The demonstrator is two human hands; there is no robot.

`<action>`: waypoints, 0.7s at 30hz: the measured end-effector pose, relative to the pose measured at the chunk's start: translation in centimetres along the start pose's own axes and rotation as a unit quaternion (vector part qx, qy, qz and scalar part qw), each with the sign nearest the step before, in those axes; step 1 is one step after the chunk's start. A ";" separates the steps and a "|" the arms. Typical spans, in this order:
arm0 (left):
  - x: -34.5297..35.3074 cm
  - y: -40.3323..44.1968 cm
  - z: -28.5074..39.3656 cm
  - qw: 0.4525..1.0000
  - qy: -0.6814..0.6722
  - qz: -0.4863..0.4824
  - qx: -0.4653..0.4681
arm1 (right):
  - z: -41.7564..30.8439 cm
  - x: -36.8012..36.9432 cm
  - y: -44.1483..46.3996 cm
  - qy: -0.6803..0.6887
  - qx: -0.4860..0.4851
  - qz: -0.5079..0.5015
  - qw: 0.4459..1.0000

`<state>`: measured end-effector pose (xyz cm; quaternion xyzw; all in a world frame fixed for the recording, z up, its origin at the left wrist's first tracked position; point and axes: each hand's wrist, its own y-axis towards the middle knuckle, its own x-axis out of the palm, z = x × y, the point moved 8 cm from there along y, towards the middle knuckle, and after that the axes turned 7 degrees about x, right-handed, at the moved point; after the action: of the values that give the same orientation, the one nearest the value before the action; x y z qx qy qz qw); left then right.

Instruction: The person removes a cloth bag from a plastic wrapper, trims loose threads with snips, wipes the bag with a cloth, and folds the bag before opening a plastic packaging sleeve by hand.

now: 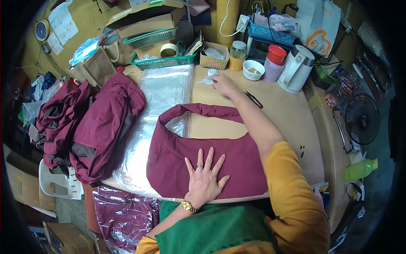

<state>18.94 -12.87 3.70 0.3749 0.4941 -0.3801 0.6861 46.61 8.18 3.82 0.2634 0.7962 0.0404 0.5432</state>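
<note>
A maroon shoulder bag [169, 156] lies flat on the table in front of me, its wide strap looped away from me. My left hand [206, 180] presses palm down on the bag's body with the fingers spread. My right hand [224, 84] reaches to the back of the table. Its bent fingers are closed at the edge of a small clear plastic packet [206, 81], whose contents are too small to name. Just behind the packet is a small white cap-like item [212, 73]. Black thread snips [253, 99] lie right of my right forearm.
Stacked clear plastic bags [163, 91] lie left of the bag. More maroon bags [105, 122] are piled at the left. Along the back stand a green basket [165, 62], a white bowl [253, 71] and an electric kettle [297, 70]. A fan [362, 118] is at the right.
</note>
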 end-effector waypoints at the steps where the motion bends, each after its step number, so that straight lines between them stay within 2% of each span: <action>1: 0.0 0.2 -0.1 1.000 -0.001 -0.003 -0.003 | 0.8 1.0 0.3 -0.031 0.003 0.065 0.997; 2: -0.2 0.3 -0.2 1.000 -0.013 0.001 -0.006 | 1.4 2.3 0.6 -0.028 0.004 0.059 0.998; 4: -0.2 0.3 -0.7 0.999 -0.029 0.000 -0.014 | 1.2 2.5 0.8 -0.016 -0.071 0.154 0.985; 5: -0.3 0.5 -0.8 0.999 -0.034 0.007 -0.011 | 0.6 1.9 1.0 -0.015 -0.072 0.147 0.986; 6: -0.5 0.6 -0.8 0.999 -0.038 0.014 -0.005 | 1.5 2.3 2.0 0.036 0.015 0.036 0.999; 7: -0.5 0.6 -1.0 0.999 -0.038 0.015 -0.005 | 1.7 2.0 2.3 0.086 0.101 -0.073 0.988; 8: -0.4 0.7 -1.1 0.999 -0.034 0.016 0.001 | 0.3 -0.5 1.6 0.084 0.101 -0.071 0.989; 10: -0.5 1.1 -1.1 0.999 -0.033 0.023 0.008 | -5.4 -4.6 -2.4 0.251 0.019 -0.187 0.950; 12: -0.3 0.6 -0.9 0.999 -0.034 0.024 0.014 | -9.3 -7.7 -9.6 0.314 0.036 -0.272 0.909; 13: -0.5 0.1 -0.7 0.999 -0.036 0.025 0.015 | -9.1 -7.3 -12.9 0.299 0.002 -0.281 0.912; 15: -0.4 -1.6 0.3 0.999 -0.041 -0.019 0.029 | -11.0 -10.0 -18.7 0.095 -0.149 -0.186 0.967; 17: -0.6 -2.2 0.8 0.998 -0.035 -0.046 0.029 | -7.9 -6.7 -24.9 0.072 -0.116 -0.226 0.965; 21: -0.2 -1.7 0.4 0.996 -0.053 -0.068 0.015 | -8.9 -8.6 -26.7 0.007 -0.143 -0.206 0.968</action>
<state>17.49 -13.92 3.71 0.3301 0.4760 -0.4529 0.6777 31.00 -16.73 5.32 0.0130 0.8229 0.0430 0.5664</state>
